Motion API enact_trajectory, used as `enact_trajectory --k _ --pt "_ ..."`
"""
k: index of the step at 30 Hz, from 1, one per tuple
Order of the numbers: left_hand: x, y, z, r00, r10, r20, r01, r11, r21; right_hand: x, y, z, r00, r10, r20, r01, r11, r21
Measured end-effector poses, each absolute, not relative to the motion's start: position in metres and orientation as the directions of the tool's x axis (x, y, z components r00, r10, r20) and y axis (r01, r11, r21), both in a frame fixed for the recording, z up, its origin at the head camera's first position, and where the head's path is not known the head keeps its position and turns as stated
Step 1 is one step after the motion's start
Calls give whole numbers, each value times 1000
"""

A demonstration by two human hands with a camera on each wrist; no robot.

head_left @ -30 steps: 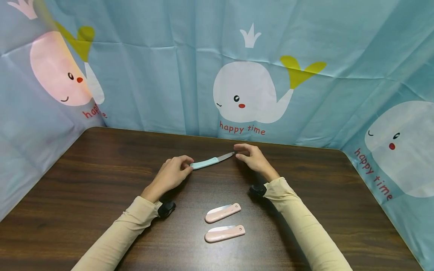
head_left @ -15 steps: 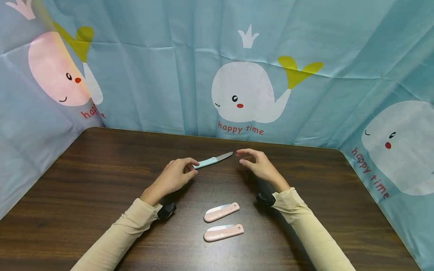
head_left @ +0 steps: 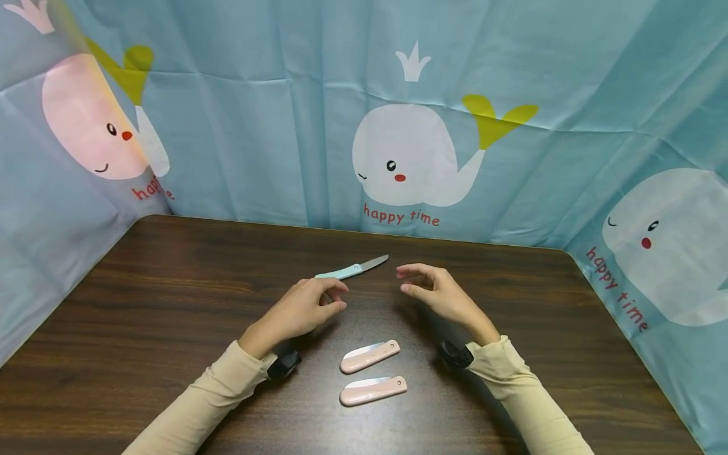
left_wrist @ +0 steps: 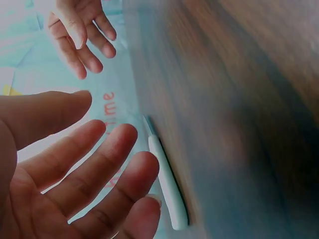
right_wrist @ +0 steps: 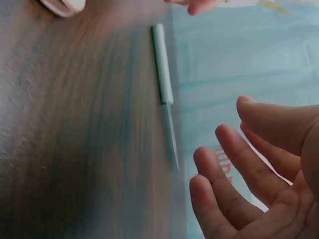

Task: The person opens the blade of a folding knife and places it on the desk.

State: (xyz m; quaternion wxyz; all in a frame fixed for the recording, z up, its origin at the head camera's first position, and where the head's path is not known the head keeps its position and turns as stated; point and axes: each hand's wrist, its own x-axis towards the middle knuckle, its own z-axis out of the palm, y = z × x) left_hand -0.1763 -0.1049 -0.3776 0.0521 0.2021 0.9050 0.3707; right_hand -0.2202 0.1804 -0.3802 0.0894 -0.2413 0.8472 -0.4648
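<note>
A folding knife [head_left: 347, 272] with a light teal handle lies unfolded near the far side of the table, its blade pointing right. My left hand [head_left: 304, 308] hovers just on the near side of its handle, fingers loosely bent and holding nothing. To the right of the blade tip, my right hand [head_left: 440, 294] is in the air with relaxed fingers and nothing in them. Closer to me lie two pink folding knives, the upper one [head_left: 370, 357] and the lower one [head_left: 372, 392], both with blades folded into their handles.
The dark wood-grain table [head_left: 199, 303] ends at a light blue curtain [head_left: 256, 145] printed with whales, which hangs along the back and both sides. A black wrist camera [head_left: 284, 364] sits under the left sleeve cuff, another [head_left: 455, 354] by the right.
Both hands have drawn away from the teal knife: the left came off its handle toward me and right, the right moved back from the blade tip. The knife stays unfolded on the table.
</note>
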Motion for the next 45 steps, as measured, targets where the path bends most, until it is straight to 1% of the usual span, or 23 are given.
enact_trajectory --k 6,10,21,27,34,45 --pt "-171 -101 -377 -874 485 7 349 619 703 -205 180 -380 -857 -512 62 -323 438 -839" --pt "-169 -100 -377 -850 527 -13 366 606 706 -195 182 -381 -851 -524 36 -316 457 -832" --pt "-160 -90 -377 -806 585 -93 374 624 686 -173 193 -381 -838 -546 8 -321 481 -815" --pt "-156 -87 -377 -781 606 -150 371 644 669 -166 191 -384 -806 -592 0 -362 492 -792" --pt "-151 -82 -378 -779 598 -189 364 676 641 -161 185 -392 -760 -649 -38 -384 495 -779" --pt "-149 -77 -381 -801 565 -199 349 710 611 -159 179 -399 -767 -639 -50 -380 515 -768"
